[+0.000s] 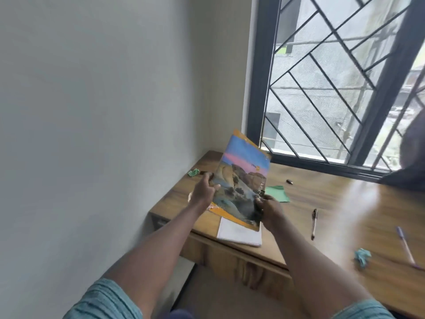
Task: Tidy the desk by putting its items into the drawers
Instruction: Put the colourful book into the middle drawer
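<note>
landscape-cover book (243, 180) raised, tilted | white notepad (239, 233) flat beneath, tabletop (333, 215) front edge | dark pen (314, 223), purple pen (406, 247) lying right | green sheet (279, 193) flat

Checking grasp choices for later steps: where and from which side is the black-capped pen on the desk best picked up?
Probably at mid-barrel, from above, thumb and finger closing across the black-capped pen. It lies flat on the desk, pointing almost straight away from the person, with bare wood either side. The right hand, nearer it, grips the picture-cover book.
</note>
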`<action>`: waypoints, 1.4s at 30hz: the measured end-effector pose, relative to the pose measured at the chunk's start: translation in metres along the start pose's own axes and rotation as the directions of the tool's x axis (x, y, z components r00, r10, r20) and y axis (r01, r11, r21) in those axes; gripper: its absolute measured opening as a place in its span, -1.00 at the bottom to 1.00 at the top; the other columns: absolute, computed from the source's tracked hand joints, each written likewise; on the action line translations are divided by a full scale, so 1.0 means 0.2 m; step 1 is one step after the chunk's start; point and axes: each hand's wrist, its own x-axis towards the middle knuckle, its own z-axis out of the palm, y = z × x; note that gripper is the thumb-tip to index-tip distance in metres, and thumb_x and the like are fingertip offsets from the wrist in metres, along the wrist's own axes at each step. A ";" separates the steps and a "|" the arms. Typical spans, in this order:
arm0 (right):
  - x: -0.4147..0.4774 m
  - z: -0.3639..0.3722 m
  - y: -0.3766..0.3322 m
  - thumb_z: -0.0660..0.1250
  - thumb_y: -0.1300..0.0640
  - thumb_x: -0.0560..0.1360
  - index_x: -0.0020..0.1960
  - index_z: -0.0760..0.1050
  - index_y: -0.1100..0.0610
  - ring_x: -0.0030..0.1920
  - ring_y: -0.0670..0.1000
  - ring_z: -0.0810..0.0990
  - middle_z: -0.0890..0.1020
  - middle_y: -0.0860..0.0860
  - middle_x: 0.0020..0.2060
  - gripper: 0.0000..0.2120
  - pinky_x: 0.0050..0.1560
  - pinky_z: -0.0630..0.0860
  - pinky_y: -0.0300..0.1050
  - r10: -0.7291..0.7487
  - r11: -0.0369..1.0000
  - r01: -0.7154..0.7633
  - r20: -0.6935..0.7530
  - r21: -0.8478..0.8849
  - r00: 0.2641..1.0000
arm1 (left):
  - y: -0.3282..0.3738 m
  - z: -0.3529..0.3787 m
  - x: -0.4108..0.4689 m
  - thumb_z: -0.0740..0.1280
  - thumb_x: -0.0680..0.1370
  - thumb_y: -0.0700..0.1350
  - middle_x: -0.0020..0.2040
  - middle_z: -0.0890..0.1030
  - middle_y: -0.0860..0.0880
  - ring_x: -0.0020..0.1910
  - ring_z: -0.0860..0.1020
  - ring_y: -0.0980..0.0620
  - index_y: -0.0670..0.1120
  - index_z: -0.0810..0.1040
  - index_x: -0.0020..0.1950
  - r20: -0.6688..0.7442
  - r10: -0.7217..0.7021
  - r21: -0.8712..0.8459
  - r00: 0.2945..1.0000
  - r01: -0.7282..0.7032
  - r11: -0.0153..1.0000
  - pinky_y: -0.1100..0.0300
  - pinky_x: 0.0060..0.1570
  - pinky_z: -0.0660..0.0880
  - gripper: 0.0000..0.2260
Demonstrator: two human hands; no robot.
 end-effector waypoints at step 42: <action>-1.61 -2.91 0.38 0.32 0.26 0.48 0.21 0.48 0.36 0.09 0.19 0.58 0.59 0.23 0.08 -0.67 -0.01 0.46 -0.07 0.195 0.783 -0.513 -0.644 -0.352 0.740 | 0.14 1.89 -1.97 0.25 0.47 -0.30 -0.30 0.64 -0.06 -0.28 0.59 0.02 -0.15 0.53 -0.13 0.608 -0.494 -0.237 0.621 0.737 0.633 0.21 -0.30 0.54 -0.90</action>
